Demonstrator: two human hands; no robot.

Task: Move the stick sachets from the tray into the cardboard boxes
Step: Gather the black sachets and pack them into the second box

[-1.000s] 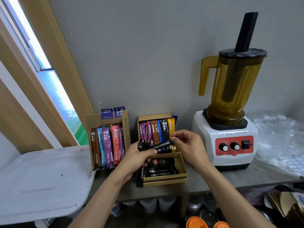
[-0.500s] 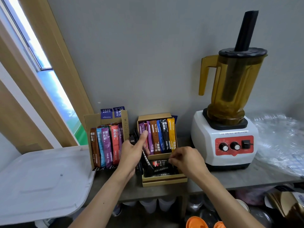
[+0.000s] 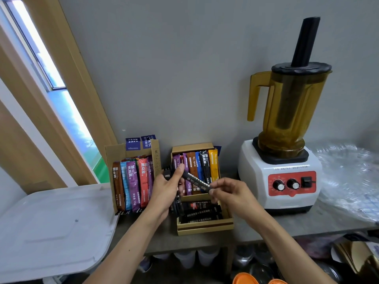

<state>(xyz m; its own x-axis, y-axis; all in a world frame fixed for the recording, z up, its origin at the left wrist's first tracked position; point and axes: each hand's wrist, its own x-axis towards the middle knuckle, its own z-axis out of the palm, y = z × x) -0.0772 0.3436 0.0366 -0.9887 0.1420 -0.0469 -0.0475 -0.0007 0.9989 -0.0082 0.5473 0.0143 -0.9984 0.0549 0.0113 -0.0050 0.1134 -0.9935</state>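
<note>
Right now we hold one black stick sachet between our two hands, slanting down from left to right above the open cardboard box in the middle of the desk. Our left hand pinches its upper end with the thumb while also gripping a bundle of other black sachets that hangs down past the palm. Our right hand is closed on the lower end of the slanting sachet with fingertips and thumb. Beneath our hands the front part of that box already holds black sachets lying flat, and its back part holds a row of coloured sachets standing upright. Just to the left stands a second cardboard box, also filled with upright coloured sachets. A white tray lies at the far left, touching the corner of that second box. To the right of the boxes sits a blender with an amber jug, and crumpled clear plastic lies beyond it.
</note>
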